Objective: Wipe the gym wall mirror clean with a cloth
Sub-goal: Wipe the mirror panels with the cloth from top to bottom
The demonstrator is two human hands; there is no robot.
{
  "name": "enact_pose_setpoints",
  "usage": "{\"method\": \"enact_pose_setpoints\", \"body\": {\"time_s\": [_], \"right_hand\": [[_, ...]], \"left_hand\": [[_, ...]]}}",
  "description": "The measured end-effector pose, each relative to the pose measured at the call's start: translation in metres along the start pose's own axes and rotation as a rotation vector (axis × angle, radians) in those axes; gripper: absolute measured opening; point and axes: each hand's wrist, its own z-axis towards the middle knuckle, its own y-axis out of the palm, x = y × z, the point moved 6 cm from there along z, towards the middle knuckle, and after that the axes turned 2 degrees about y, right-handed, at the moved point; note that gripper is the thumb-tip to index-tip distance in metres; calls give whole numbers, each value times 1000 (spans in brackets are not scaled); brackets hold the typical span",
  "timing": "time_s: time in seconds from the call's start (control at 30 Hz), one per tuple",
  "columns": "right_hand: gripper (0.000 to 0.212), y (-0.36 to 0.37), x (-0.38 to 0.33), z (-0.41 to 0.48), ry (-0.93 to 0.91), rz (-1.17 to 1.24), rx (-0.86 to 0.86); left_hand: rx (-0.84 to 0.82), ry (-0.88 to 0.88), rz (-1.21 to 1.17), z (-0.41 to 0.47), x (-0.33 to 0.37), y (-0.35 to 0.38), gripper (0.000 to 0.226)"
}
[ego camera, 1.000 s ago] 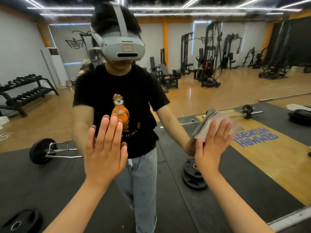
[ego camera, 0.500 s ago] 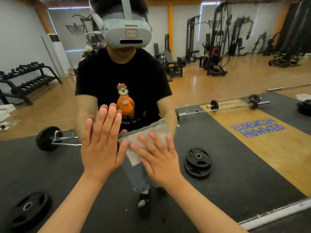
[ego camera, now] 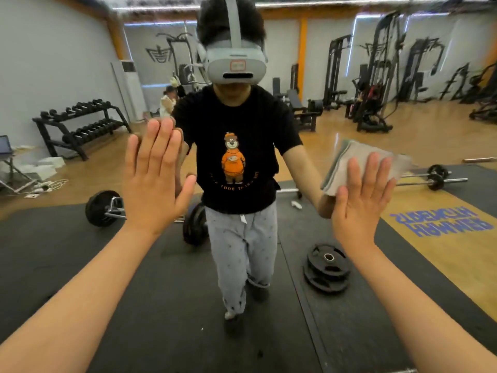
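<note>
The wall mirror (ego camera: 67, 63) fills the whole head view and reflects the gym and a person in a black T-shirt with a headset. My left hand (ego camera: 153, 179) lies flat against the glass, fingers straight and pointing up. My right hand (ego camera: 360, 200) presses a folded grey cloth (ego camera: 357, 157) flat onto the mirror at the right, at about chest height of the reflection. The fingers of that hand are spread and straight over the cloth, whose upper part shows above my fingertips.
Everything else is reflection: a dumbbell rack (ego camera: 80, 125) at the left, weight machines (ego camera: 376, 76) at the back right, a barbell (ego camera: 435, 179) and stacked weight plates (ego camera: 326, 267) on black floor mats. The mirror's bottom edge runs along the lower right (ego camera: 403, 370).
My right hand swept the cloth from the right to the middle beside my left hand, then back out right and slightly up. My left hand stayed flat on the glass.
</note>
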Motion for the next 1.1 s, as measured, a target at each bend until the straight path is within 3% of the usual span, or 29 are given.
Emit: {"method": "enact_pose_setpoints", "body": {"time_s": [0.1,0.23,0.4,0.53,0.63,0.8,0.97,1.1], "right_hand": [[53,6,-29,-6,19,47,-21],[53,18,-124,-13,-286,46,-41],[58,17,-204,8,-456,23,26],[62,20,-220,30,-606,-61,89],[63,24,-224,40,-682,-142,45],[56,32,-217,-3,-628,-134,31],[58,64,-203,-96,-754,-105,58],[60,54,-182,-72,-805,-146,40]], "left_hand": [[-15,-19,6,-2,-1,0,71],[9,-30,-46,0,2,-7,69],[97,-129,-119,-11,-1,-22,67],[263,-379,-181,-48,18,-28,69],[207,-428,-209,-86,41,0,70],[198,-325,-102,-131,66,32,65],[218,-361,-70,-155,72,44,65],[211,-338,-114,-153,71,44,68]]}}
